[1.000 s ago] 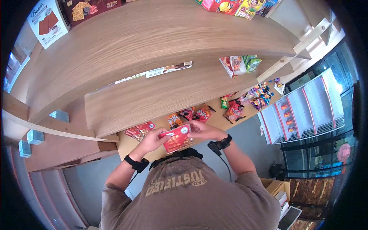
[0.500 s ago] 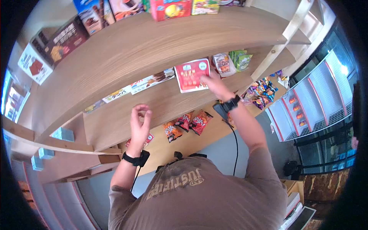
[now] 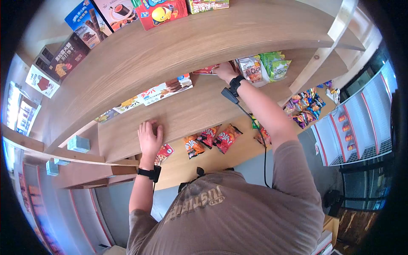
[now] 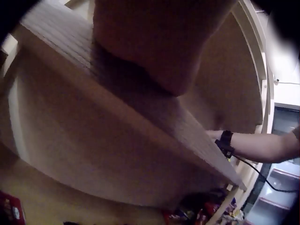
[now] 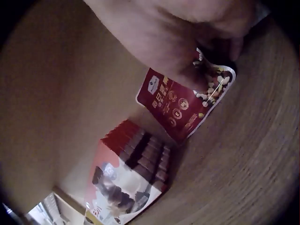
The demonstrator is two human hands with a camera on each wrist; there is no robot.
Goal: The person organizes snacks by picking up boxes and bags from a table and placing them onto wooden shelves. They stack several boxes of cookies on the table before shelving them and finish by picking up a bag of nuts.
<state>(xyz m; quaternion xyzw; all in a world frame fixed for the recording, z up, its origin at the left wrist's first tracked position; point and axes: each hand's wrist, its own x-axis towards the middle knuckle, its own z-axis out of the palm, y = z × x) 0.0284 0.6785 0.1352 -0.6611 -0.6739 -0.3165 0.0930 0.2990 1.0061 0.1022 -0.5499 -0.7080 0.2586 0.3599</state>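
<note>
My right hand (image 3: 225, 71) reaches into the middle shelf (image 3: 199, 104) and grips a red packet of mixed nuts (image 5: 171, 103) near its nut-printed end. The packet stands upright on the board, its back hidden. Beside it is a wafer box (image 5: 124, 180) with a chocolate picture; on the other side, in the head view, stand white-and-orange snack bags (image 3: 251, 70). My left hand (image 3: 149, 138) holds nothing and rests on the shelf's front edge, fingers loosely bent. Below it lies another red packet (image 3: 163, 153).
The upper shelf (image 3: 204, 34) overhangs the right hand and carries snack boxes (image 3: 163, 12). Green bags (image 3: 276, 68) stand near a wooden upright (image 3: 312, 72). On the low board lie several crisp bags (image 3: 228, 137). A cable (image 3: 264, 157) hangs from the right wrist.
The red packet was held in both hands low down; the left hand let go, and the right carried it up and into the middle shelf. The left hand moved onto the shelf edge.
</note>
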